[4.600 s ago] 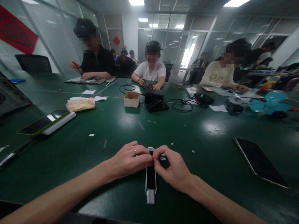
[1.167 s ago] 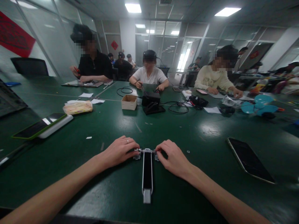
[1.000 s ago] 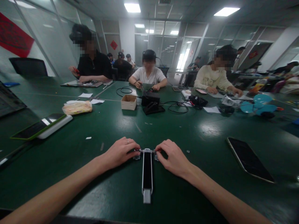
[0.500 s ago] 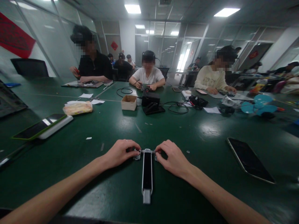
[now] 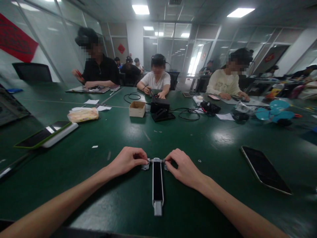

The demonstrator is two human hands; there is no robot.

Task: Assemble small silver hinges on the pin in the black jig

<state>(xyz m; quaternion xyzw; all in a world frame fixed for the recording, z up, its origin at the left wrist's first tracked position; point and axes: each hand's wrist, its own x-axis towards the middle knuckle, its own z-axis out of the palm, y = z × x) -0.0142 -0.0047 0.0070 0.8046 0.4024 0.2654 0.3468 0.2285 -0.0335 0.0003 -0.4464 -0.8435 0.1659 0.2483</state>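
A long narrow black-and-silver device (image 5: 158, 185) lies on the green table (image 5: 123, 132), pointing away from me. Small metal parts stick out on both sides of its far end. My left hand (image 5: 128, 160) is curled, its fingertips pinching the small part on the left side (image 5: 145, 164). My right hand (image 5: 182, 167) is curled too, fingertips pinched on the part at the right side of that end. Both wrists rest on the table.
A dark phone (image 5: 264, 170) lies to the right, a green-edged tablet on a white block (image 5: 47, 134) to the left. Farther off are a cardboard box (image 5: 137, 109), a black device with cables (image 5: 160, 110), a wrapped packet (image 5: 83, 115). Several people sit across the table.
My hands were together over the device's far end 4.6 s ago; they now sit apart on either side. In the last second my left fingers curled tighter; the device barely shifted.
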